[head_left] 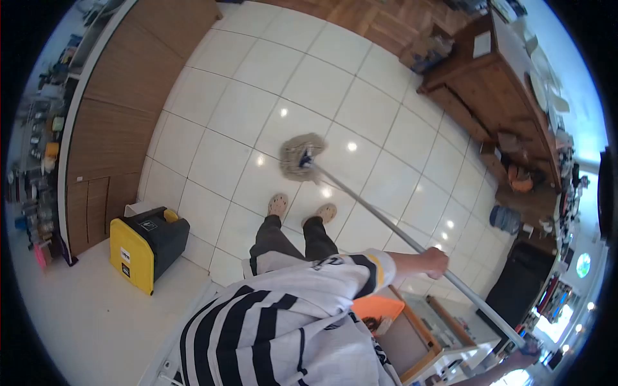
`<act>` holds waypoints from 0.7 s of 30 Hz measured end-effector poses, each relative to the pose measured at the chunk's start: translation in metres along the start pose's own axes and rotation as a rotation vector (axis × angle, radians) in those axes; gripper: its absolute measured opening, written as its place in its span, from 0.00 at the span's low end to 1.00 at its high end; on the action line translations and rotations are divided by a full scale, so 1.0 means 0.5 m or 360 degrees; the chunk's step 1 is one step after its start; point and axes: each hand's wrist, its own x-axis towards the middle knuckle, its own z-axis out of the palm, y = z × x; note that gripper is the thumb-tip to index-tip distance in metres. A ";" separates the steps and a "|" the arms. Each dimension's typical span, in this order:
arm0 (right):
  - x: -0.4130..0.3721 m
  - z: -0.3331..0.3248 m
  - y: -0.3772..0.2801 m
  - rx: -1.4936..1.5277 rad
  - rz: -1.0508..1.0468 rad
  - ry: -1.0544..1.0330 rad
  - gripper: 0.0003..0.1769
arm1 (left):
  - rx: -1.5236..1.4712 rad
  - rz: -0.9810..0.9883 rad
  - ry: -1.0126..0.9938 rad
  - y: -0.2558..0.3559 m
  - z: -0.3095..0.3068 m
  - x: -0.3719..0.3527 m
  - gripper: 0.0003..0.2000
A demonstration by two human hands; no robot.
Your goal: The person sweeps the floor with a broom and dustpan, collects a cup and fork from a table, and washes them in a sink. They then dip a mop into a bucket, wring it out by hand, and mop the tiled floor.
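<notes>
A mop with a grey string head [296, 156] rests on the tiled floor, ahead of the feet. Its long metal handle [380, 215] slants down to the right. My left hand [434, 262], with the arm reaching across in front of my body, is closed around the handle partway up. Near the handle's upper end, my right hand [529, 352] is closed on it too, dim and small at the lower right edge.
A yellow-lidded black bin [151, 244] lies at the left beside wooden cabinets [116, 122]. To the right stand a wooden cabinet [476, 83], a blue water bottle [505, 219] and a black case-like object [518, 283]. An open drawer [412, 341] is close by my right side.
</notes>
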 end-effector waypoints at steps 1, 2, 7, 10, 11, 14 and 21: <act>-0.040 0.134 0.081 -0.0086 -0.0193 0.0133 0.10 | 0.0046 -0.0075 -0.0024 -0.057 -0.007 -0.029 0.09; -0.080 0.267 0.162 -0.0183 -0.0373 0.0276 0.11 | 0.0158 -0.0077 -0.0046 -0.125 -0.016 -0.070 0.09; -0.349 0.757 0.416 0.0675 0.0356 0.0219 0.14 | 0.0178 -0.0699 0.0408 -0.462 -0.110 -0.475 0.10; -0.560 0.991 0.545 0.0523 0.0455 -0.0017 0.12 | 0.0389 -0.1113 0.0876 -0.651 -0.131 -0.751 0.11; -0.627 1.042 0.570 0.0484 0.0505 -0.0303 0.11 | 0.0575 -0.1336 0.0715 -0.672 -0.171 -0.840 0.10; -0.823 1.182 0.564 0.0592 0.0786 -0.0674 0.09 | 0.0582 -0.1791 0.1076 -0.736 -0.167 -1.059 0.12; -0.638 1.005 0.527 0.0304 0.0548 -0.1286 0.15 | 0.0277 -0.1601 0.0948 -0.667 -0.066 -0.896 0.09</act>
